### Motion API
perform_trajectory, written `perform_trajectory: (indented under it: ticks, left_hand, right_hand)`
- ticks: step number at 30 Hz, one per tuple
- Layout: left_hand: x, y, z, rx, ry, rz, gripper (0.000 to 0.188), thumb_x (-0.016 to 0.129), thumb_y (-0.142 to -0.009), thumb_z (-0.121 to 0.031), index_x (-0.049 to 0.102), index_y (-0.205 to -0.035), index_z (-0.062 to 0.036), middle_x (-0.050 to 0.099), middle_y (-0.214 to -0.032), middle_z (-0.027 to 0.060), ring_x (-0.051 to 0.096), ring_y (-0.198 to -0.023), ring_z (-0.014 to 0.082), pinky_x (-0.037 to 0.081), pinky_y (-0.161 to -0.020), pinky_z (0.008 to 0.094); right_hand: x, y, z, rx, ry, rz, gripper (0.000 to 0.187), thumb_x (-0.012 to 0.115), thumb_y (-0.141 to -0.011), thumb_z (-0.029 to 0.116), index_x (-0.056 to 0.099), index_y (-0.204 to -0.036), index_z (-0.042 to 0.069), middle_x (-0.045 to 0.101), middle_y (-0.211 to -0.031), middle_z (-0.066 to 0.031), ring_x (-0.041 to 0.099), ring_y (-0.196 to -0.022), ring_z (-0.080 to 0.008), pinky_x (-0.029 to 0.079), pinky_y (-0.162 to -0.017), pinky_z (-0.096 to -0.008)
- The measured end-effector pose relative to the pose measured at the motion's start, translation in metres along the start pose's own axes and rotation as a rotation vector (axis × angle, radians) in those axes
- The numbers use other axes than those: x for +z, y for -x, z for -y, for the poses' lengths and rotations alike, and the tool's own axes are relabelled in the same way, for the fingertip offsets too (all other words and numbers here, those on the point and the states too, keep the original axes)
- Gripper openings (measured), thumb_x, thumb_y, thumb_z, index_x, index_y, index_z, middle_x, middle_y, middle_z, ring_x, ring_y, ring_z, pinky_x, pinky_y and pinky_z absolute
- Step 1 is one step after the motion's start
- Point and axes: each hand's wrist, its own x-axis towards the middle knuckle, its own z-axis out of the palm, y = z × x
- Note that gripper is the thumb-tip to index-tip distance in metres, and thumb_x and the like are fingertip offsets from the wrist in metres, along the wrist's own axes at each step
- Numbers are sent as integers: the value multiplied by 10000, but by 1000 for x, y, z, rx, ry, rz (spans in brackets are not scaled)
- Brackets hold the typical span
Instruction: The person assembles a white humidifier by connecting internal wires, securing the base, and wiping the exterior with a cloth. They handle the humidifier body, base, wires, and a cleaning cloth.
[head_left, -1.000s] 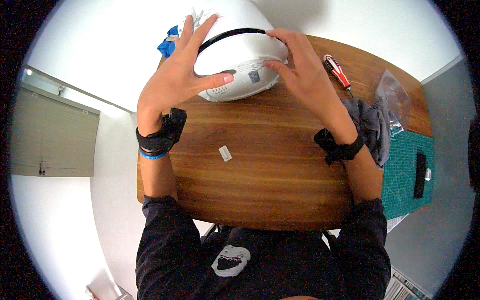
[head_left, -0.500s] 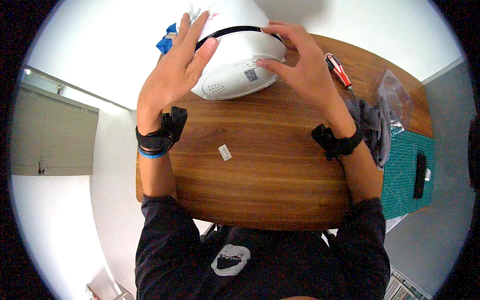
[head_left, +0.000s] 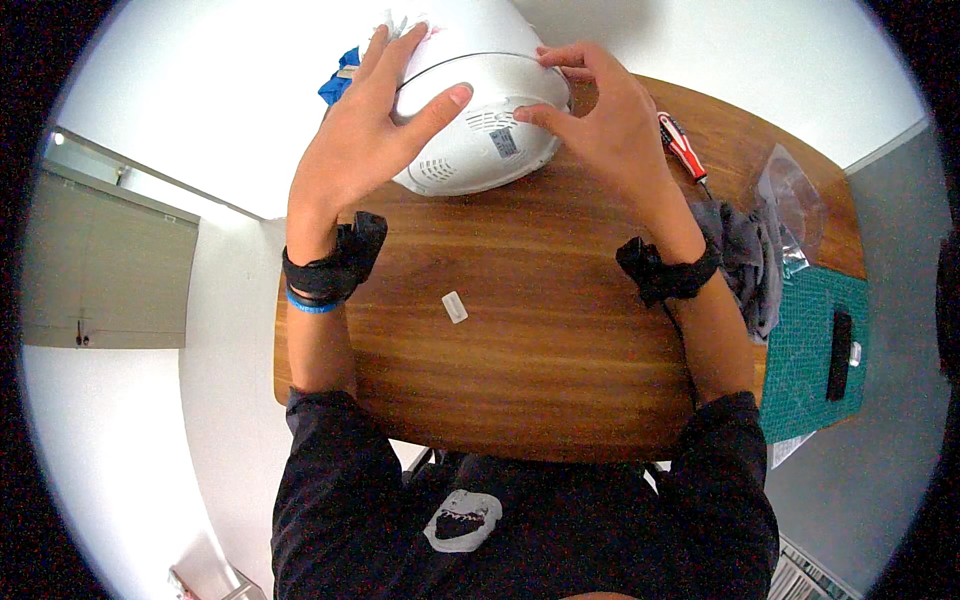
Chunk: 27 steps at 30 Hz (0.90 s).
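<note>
A white rounded appliance [head_left: 470, 75] lies tipped at the far side of the table, its vented base toward me. A label sits among the slots of that base, and a thin dark seam runs between base and body. My left hand [head_left: 375, 125] rests on its left side, fingers spread over the body and thumb stretched across the base. With the right hand [head_left: 600, 105] I grip the other side: the fingers curl at the seam and the thumb presses on the base. A small white plastic piece [head_left: 455, 307] lies apart on the wood in front of me.
On the wooden table [head_left: 520, 380], right of the appliance, lies a red-and-black screwdriver [head_left: 683, 147]. Beyond my right wrist are a grey cloth [head_left: 745, 255], clear plastic packaging [head_left: 795, 195] and a green cutting mat [head_left: 800, 360] bearing a black strip [head_left: 839, 355]. Something blue [head_left: 340, 78] shows behind my left hand.
The wide black gap between base and body has closed to a thin seam. My left hand has shifted slightly right, its thumb further across the base. The right hand stays on the appliance.
</note>
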Motion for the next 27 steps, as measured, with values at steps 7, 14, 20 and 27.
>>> perform_trajectory:
  ticks: [7, 14, 20, 27]
  left_hand:
    - [0, 4, 2, 53, -122, -50, 1028, 867, -807, -631, 493, -1569, -51, 394, -1604, 409, 421, -1509, 513, 475, -1153, 508]
    - [-1, 0, 15, 119, -97, -55, 1012, 921, -776, -566, 519, -1550, -52, 436, -1595, 374, 429, -1513, 493, 428, -1200, 502]
    - [1, -1, 18, 130, -39, -65, 996, 938, -770, -539, 533, -1540, -55, 444, -1596, 359, 432, -1513, 481, 423, -1207, 500]
    - [-1, -3, 17, 120, 13, -18, 981, 936, -794, -501, 500, -1554, -60, 435, -1610, 325, 443, -1504, 472, 415, -1212, 497]
  right_hand:
    - [-1, -1, 9, 62, -17, 85, 720, 959, -727, 433, 649, -1326, 183, 719, -1214, -122, 723, -1059, -314, 591, -941, -432]
    - [22, 6, -50, 100, -272, 243, 1146, 996, -690, 462, 444, -1594, 25, 537, -1550, -235, 572, -1387, -419, 461, -1192, -451]
    - [5, 2, -28, 218, -106, 327, 1230, 989, -670, 526, 399, -1614, 4, 525, -1572, -261, 582, -1383, -427, 450, -1200, -459]
    - [-4, 2, -25, 204, -109, 378, 1140, 978, -777, 287, 315, -1666, 26, 476, -1626, -208, 541, -1438, -339, 491, -1158, -443]
